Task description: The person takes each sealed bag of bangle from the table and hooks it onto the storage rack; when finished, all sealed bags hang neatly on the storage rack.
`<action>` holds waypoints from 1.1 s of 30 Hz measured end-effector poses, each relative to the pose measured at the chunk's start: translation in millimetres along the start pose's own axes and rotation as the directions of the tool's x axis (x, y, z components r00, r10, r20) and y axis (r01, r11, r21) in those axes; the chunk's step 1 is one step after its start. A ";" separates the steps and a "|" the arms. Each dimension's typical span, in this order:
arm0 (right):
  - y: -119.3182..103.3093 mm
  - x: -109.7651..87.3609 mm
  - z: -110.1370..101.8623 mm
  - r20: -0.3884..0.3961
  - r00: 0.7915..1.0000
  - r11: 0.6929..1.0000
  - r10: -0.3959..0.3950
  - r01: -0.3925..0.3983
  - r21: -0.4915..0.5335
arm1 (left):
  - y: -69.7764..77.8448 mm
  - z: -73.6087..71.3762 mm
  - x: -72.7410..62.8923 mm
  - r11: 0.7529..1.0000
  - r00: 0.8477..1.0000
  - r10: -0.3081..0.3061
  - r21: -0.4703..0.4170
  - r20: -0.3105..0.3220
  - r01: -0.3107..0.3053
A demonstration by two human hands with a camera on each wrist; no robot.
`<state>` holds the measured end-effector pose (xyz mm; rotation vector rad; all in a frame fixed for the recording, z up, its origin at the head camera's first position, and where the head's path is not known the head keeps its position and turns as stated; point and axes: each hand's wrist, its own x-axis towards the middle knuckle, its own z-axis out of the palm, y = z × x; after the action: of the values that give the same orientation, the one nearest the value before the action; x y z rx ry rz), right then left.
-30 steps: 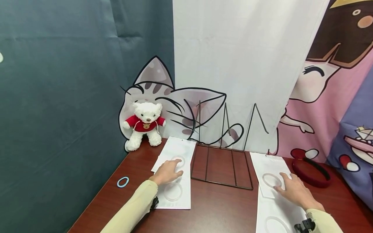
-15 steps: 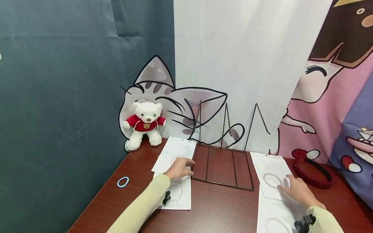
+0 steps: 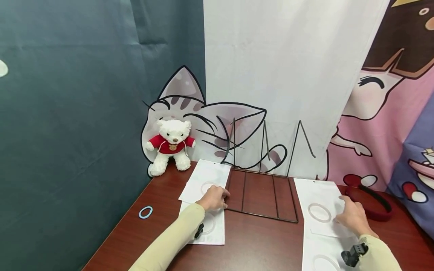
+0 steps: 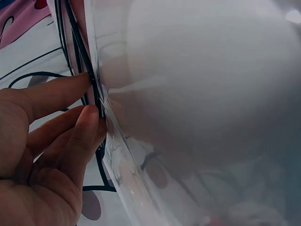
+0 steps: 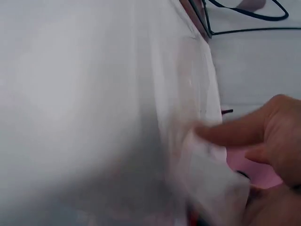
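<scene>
In its wrist view, the right hand was blurred at the fingertips. The head view's bottom edge cut off the left sleeve and a pale ring.

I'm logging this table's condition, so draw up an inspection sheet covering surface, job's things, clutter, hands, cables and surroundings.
Surface: red-brown table, wood-grained.
Job's things: left white packs and right white packs, each overlapping; black wire rack between them.
Clutter: blue ring, left; dark red headband, right; white teddy bear, back left.
Hands: left hand at the rack's left edge, grip unclear; right hand at the right packs' outer edge, grip blurred.
Cables: nothing seen.
Surroundings: printed cartoon cloth behind; dark blue-green cloth at left.
</scene>
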<state>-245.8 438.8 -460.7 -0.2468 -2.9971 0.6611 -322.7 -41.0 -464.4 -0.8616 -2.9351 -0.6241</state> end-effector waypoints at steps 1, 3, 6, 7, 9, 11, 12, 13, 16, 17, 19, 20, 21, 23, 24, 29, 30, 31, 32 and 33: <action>1.4 0.7 0.1 0.015 1.000 1.000 -0.009 0.009 0.020 | 0.3 0.3 -0.3 1.000 1.000 -0.002 0.007 0.003 0.002; 3.8 0.9 0.3 0.087 0.996 0.995 -0.011 0.002 0.100 | 0.2 0.9 -1.2 1.000 1.000 0.001 0.018 0.001 -0.001; 11.0 -0.1 -1.4 0.214 0.976 0.956 -0.022 -0.042 0.290 | 0.1 3.4 -2.1 1.000 1.000 0.002 0.016 -0.003 -0.002; 13.4 -1.1 -2.3 0.247 0.969 0.934 -0.026 -0.064 0.350 | 0.3 3.7 -2.3 1.000 1.000 0.004 0.015 -0.007 -0.004; 17.8 -4.0 -4.7 0.282 0.958 0.896 -0.043 -0.088 0.436 | 0.2 4.3 -2.1 1.000 1.000 0.011 0.023 -0.012 -0.011; 21.2 -8.9 -6.8 0.260 0.962 0.883 -0.080 -0.053 0.467 | 1.3 3.7 -1.8 1.000 1.000 0.009 0.022 -0.011 -0.008; 21.6 -12.5 -7.9 0.235 0.968 0.887 -0.090 -0.029 0.460 | 1.8 3.2 -1.8 1.000 1.000 0.006 0.020 -0.009 -0.006; 21.7 -16.4 -8.3 0.192 0.975 0.892 -0.114 0.015 0.452 | 2.0 2.8 -1.6 1.000 1.000 0.004 0.018 -0.007 -0.003; 19.2 -29.6 -7.9 0.047 0.977 0.894 -0.206 0.168 0.415 | 2.3 1.7 -0.9 1.000 1.000 -0.010 0.004 0.000 0.010; 17.2 -34.4 -7.6 0.003 0.973 0.890 -0.229 0.208 0.407 | 2.4 1.3 -0.8 1.000 1.000 -0.013 -0.001 0.002 0.013; 12.4 -44.3 -7.5 -0.062 0.960 0.870 -0.273 0.274 0.410 | 2.5 1.0 -0.7 1.000 1.000 -0.014 -0.008 0.008 0.014; 9.8 -49.3 -7.9 -0.084 0.954 0.860 -0.289 0.297 0.414 | 2.6 0.8 -0.7 1.000 1.000 -0.015 -0.011 0.011 0.015; 6.9 -54.3 -8.7 -0.101 0.947 0.851 -0.306 0.319 0.416 | 2.7 0.6 -0.5 1.000 1.000 -0.015 -0.014 0.012 0.015; 1.1 -63.7 -10.2 -0.134 0.931 0.833 -0.339 0.363 0.417 | 3.0 0.2 -0.3 1.000 1.000 -0.015 -0.016 0.013 0.015; -1.8 -68.1 -11.5 -0.150 0.922 0.826 -0.357 0.387 0.409 | 3.1 0.1 -0.1 1.000 1.000 -0.016 -0.015 0.014 0.016; -14.8 -86.0 -17.7 -0.228 0.860 0.798 -0.457 0.509 0.323 | 3.0 0.0 0.9 1.000 1.000 -0.021 -0.001 0.016 0.021; -17.3 -89.3 -19.2 -0.234 0.852 0.796 -0.468 0.522 0.307 | 3.0 -0.1 1.1 1.000 1.000 -0.022 0.000 0.019 0.022; -19.5 -92.2 -20.6 -0.238 0.846 0.794 -0.478 0.532 0.294 | 3.1 -0.2 1.2 1.000 1.000 -0.024 -0.001 0.021 0.024; -21.9 -95.2 -22.1 -0.240 0.842 0.794 -0.484 0.538 0.283 | 3.1 -0.2 1.3 1.000 0.999 -0.025 0.000 0.021 0.025; -24.0 -98.0 -23.7 -0.240 0.837 0.792 -0.492 0.544 0.277 | 3.1 -0.3 1.4 1.000 0.999 -0.027 0.002 0.023 0.027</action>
<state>-150.4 410.5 -431.7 0.5097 -2.5487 0.9976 -322.2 -38.0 -462.8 -0.8352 -2.9722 -0.6170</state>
